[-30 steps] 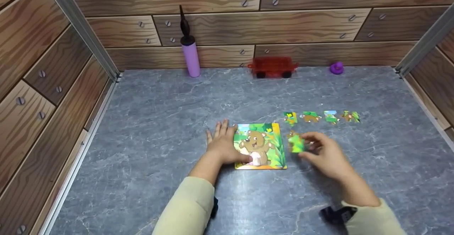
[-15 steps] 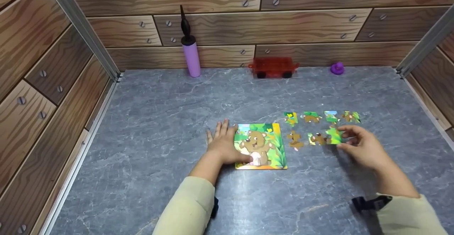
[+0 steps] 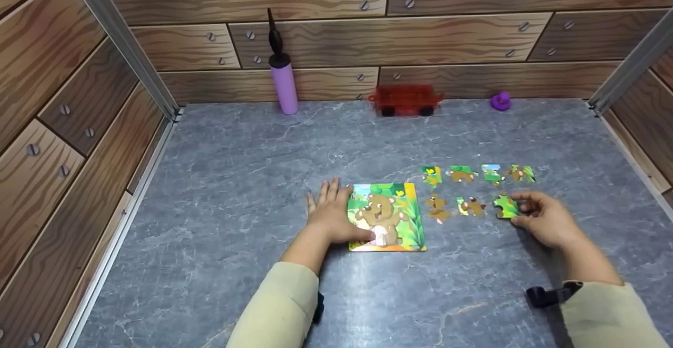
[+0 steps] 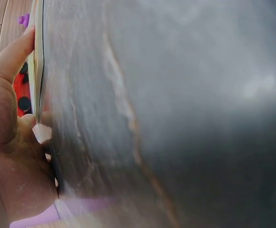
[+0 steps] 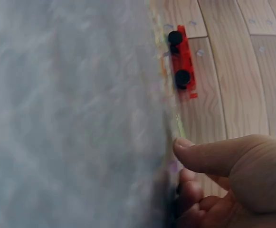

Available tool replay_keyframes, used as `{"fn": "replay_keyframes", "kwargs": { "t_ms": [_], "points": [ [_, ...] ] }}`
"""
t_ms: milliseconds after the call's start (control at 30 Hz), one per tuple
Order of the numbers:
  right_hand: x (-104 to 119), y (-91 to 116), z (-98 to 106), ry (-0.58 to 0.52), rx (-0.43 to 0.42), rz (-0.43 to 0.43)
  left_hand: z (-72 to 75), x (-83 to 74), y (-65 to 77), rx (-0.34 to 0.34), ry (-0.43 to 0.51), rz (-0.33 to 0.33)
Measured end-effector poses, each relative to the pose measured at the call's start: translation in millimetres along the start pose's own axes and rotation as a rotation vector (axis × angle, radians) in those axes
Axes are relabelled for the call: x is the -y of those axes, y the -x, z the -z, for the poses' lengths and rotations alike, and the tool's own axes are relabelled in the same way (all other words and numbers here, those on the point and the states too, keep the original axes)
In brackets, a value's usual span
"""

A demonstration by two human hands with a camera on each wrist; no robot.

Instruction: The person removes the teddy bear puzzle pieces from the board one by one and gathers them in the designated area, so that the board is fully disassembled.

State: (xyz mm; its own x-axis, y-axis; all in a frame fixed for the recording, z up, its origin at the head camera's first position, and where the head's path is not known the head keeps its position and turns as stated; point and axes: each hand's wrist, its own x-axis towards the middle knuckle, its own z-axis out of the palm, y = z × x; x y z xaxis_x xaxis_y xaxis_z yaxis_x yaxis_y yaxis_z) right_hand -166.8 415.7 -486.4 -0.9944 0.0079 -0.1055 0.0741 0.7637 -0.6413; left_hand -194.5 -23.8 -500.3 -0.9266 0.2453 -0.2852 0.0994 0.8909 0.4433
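Note:
In the head view, my left hand (image 3: 334,216) lies with its fingers spread along the left edge of a square bear puzzle board (image 3: 407,221), the thumb resting on the picture. The left wrist view shows the edge of that board (image 4: 38,66) beside the thumb. To the right, my right hand (image 3: 547,219) pinches a green puzzle piece (image 3: 506,207) between thumb and fingertips, at the table. Left of it lie two brown bear pieces (image 3: 470,206). A row of further pieces (image 3: 462,173) lies behind. In the right wrist view, the piece is barely visible past the thumb (image 5: 209,154).
At the back of the grey marbled table (image 3: 236,190) stand a purple pump (image 3: 285,88) with a black nozzle, a red toy wagon (image 3: 405,100) and a small purple rubber duck (image 3: 501,101). Wood-patterned walls (image 3: 315,43) enclose the back and sides.
My right hand has carried the green piece rightward from beside the board to the right end of the front row, and lowered it to the table. The left hand has stayed put.

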Motion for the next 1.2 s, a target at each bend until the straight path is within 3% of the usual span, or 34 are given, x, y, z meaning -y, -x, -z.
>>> {"fn": "replay_keyframes", "kwargs": {
  "t_ms": [367, 600, 700, 900, 1200],
  "points": [
    [-2.8, -4.9, 3.7, -0.017, 0.053, -0.052, 1.3, -0.6, 0.8, 0.005, -0.001, -0.007],
    [-1.2, -4.5, 0.5, -0.009, 0.018, -0.039, -1.3, 1.4, -1.5, 0.0, 0.005, -0.004],
    [3.0, -1.6, -4.8, -0.001, -0.046, -0.014, 1.0, 0.3, 1.0, -0.003, 0.005, -0.007],
    [37.4, 5.4, -28.5, -0.064, -0.211, 0.114, 1.7, 0.8, 1.3, -0.002, -0.002, -0.002],
    [107.3, 19.8, -80.4, -0.226, -0.068, 0.224, 3.6, -1.5, 5.2, -0.016, -0.002, -0.014]
  ]
}}
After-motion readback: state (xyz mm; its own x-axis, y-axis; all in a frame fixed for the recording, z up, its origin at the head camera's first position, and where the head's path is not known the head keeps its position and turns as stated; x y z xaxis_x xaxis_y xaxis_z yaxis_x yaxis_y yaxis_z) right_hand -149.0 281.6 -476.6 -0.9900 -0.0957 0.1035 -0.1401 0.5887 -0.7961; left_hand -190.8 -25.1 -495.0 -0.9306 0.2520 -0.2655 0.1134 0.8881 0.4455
